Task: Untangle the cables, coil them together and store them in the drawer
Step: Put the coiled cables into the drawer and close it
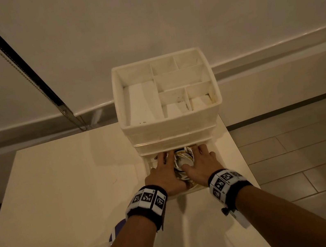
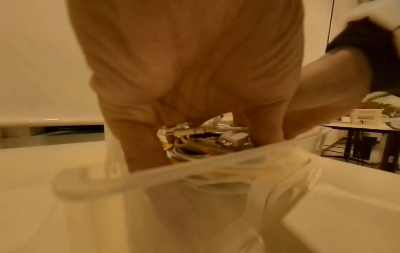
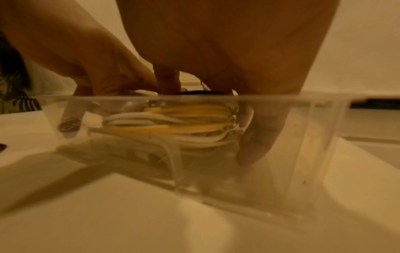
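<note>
Cables (image 3: 173, 125), coiled into one bundle of white and yellow strands, sit inside the pulled-out bottom drawer (image 1: 217, 157) with both hands around them. In the right wrist view the right hand's (image 1: 200, 165) fingers (image 3: 257, 137) reach down past the rim and curve against the side of the coil. The left hand (image 1: 164, 172) cups the opposite side, its fingers (image 2: 140, 145) also dipping below the rim; from the dim head view I would say both hands hold and press the bundle rather than pinch it, though the fingertips themselves are partly hidden.

The main risk, as I judge it, is spring-back: the loops look stiff and rounded, and once the hands lift away the coil could expand and ride over the rim, where it would jam the drawer on closing. Loose plug ends (image 2: 233, 137) lying on top of the bundle could catch the same way. A finger could also drag a loop out on the way up.

The drawer is clear, thin-walled plastic, glossy and shallow, with a curved pull (image 2: 86, 181) at its front. The cables are smooth round cord, white and yellow, with small boxy connectors. Above, the white organiser (image 1: 173, 130) is matte plastic with a divided, empty top tray, standing on a smooth pale table (image 1: 61, 194).
</note>
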`<move>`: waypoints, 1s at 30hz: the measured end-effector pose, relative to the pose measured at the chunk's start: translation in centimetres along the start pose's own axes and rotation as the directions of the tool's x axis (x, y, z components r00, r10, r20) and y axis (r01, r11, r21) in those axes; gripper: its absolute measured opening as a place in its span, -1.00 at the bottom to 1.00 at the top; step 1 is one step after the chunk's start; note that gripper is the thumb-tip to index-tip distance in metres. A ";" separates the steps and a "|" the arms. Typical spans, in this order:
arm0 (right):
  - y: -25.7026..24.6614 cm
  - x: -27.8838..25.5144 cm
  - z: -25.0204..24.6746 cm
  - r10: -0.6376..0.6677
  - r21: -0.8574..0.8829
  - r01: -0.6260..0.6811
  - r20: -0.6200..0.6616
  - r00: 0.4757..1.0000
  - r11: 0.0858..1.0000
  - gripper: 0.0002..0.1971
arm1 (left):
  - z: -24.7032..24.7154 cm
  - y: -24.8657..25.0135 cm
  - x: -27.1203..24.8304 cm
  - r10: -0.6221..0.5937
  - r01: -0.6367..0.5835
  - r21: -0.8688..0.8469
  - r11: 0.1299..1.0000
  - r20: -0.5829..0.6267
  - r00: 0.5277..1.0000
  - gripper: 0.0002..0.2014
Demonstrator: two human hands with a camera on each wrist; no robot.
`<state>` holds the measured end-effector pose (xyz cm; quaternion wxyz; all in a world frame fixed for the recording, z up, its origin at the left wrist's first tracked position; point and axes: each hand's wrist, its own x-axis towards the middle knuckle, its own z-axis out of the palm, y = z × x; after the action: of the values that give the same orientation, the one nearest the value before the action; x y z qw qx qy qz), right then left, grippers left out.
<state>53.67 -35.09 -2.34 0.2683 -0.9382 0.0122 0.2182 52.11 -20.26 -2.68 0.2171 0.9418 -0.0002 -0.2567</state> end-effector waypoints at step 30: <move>6.4 1.7 -7.8 -0.108 0.482 -0.041 0.277 0.955 0.875 0.02 | -3.7 -6.0 -2.9 -0.122 0.022 -0.799 0.601 -0.065 0.990 -0.17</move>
<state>57.52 -44.38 -0.28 0.4960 -0.7985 0.0097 0.3411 50.70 -13.03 -0.91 0.6023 0.7590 0.1640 -0.1849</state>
